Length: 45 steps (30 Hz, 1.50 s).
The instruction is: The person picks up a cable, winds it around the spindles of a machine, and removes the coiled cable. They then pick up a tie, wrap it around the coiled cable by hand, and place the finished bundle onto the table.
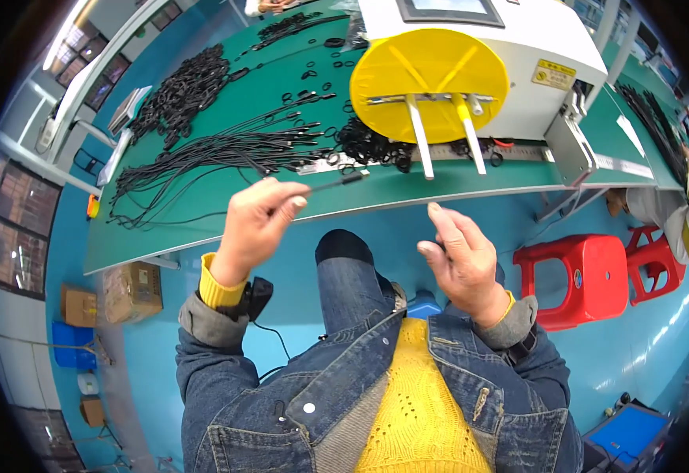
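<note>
My left hand is closed in a pinch on a black cable. The cable's plug end, with a bright metal tip, points right, just over the table's front edge. My right hand is raised beyond that edge, with its thumb and fingers apart and nothing visible in them. Above it stands a white machine with a round yellow disc and two pale rods sticking out toward me. Below the disc, small black loops lie heaped on the green table.
Long black cables lie bundled at the table's left, with a heap of coiled cables behind them. A metal bracket stands at the machine's right. Red stools are on the right, cardboard boxes on the left.
</note>
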### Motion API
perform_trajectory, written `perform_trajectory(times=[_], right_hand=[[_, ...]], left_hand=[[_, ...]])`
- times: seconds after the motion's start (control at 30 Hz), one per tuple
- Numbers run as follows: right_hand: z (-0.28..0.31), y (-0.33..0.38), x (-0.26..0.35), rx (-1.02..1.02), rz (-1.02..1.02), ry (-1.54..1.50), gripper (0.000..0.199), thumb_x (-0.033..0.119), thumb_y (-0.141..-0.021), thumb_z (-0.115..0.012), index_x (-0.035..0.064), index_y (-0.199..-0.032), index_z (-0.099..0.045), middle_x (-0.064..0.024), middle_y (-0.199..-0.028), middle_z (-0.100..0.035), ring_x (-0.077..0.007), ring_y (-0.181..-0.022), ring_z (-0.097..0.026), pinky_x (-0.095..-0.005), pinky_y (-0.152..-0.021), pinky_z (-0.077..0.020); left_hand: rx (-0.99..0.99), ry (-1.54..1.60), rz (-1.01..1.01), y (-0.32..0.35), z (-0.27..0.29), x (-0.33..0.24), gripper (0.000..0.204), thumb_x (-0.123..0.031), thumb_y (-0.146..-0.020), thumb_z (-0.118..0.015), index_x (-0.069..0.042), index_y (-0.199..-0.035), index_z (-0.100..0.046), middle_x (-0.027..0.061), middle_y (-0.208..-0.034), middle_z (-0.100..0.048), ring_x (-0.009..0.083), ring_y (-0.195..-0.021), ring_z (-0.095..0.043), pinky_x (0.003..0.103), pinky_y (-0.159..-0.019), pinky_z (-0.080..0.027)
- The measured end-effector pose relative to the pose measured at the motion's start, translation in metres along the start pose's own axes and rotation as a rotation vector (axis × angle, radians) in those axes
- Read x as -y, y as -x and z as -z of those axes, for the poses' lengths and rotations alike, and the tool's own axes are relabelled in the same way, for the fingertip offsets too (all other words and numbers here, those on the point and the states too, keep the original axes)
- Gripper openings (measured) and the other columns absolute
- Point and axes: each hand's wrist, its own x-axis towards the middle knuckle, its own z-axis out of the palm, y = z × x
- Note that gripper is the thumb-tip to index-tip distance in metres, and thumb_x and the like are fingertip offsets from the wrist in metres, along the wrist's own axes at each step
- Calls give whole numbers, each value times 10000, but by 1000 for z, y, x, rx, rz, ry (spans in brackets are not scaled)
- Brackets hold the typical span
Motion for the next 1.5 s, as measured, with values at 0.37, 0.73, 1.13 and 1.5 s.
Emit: perform_trajectory(times=[0.37,0.73,1.13,1.5], right_hand=[[53,-30,-16,-171,440,476,374,-11,-657,-670,-25,-1021,-586,-114,-840,-575,-252,-711,-549,-320,-595,-470],[26,-82,-90,-185,171,667,91,89,-751,-596,31,-762,-526,-106,-722,-522,-260,-695,-538,-339,-606,-464],[6,-74,-107,-101,-102,634,183,170,-801,-559,45,-667,-557,-128,-656,-561,-308,-637,-573,-406,-573,-460],[6,-6,-104,63,-293,503,258,227,-823,-550,32,-656,-567,-155,-658,-572,-350,-656,-571,-440,-586,-460]], left_hand=[[514,943,447,-42,-49,-68,119,-61,-848,-566,7,-929,-619,-11,-663,-529,55,-558,-467,203,-503,-387],[-206,255,-5,-120,-114,-21,87,-86,-769,-641,-5,-801,-640,62,-703,-547,125,-587,-527,242,-560,-439],[-259,62,-101,-124,-111,-23,107,-107,-763,-641,-28,-828,-670,93,-683,-541,189,-576,-530,272,-548,-429],[-366,55,-216,-94,-90,-14,158,-46,-776,-635,-20,-930,-658,82,-648,-536,167,-538,-493,262,-511,-402]])
